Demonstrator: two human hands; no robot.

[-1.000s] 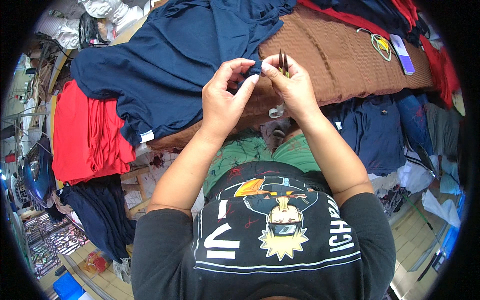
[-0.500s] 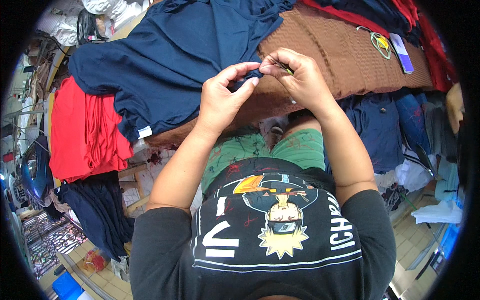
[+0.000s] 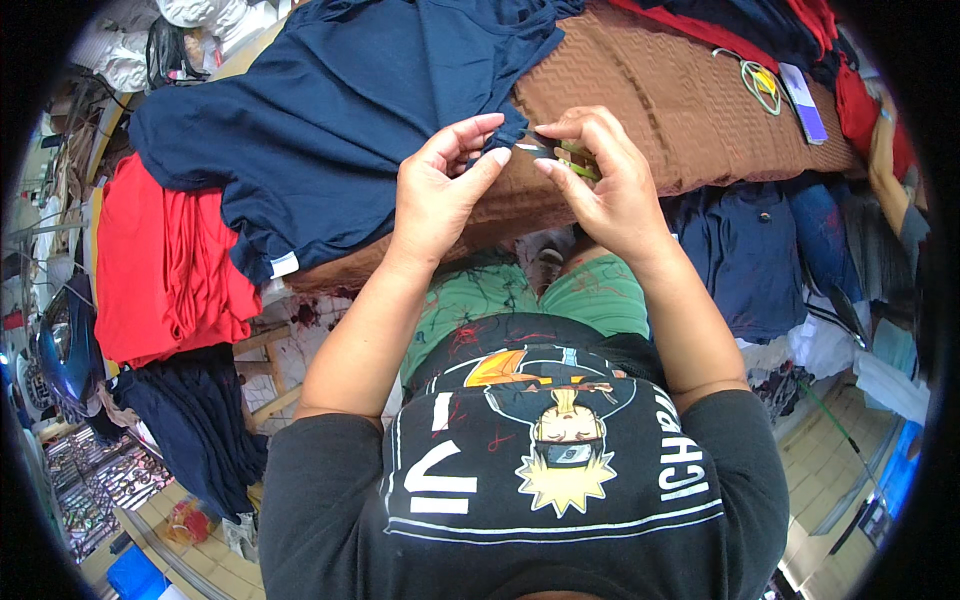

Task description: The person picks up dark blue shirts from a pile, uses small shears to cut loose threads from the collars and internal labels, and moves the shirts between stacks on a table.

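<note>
Head view: navy garment spread over the brown padded table, filling the upper centre of the frame. Left hand pinches a small fold of its edge between thumb and fingers. Right hand is closed around small green-handled thread snips, blades pointing at that fold. Judged mid-trim: the edge is gripped, the cut not visibly made. Red cloth stack at left.
</note>
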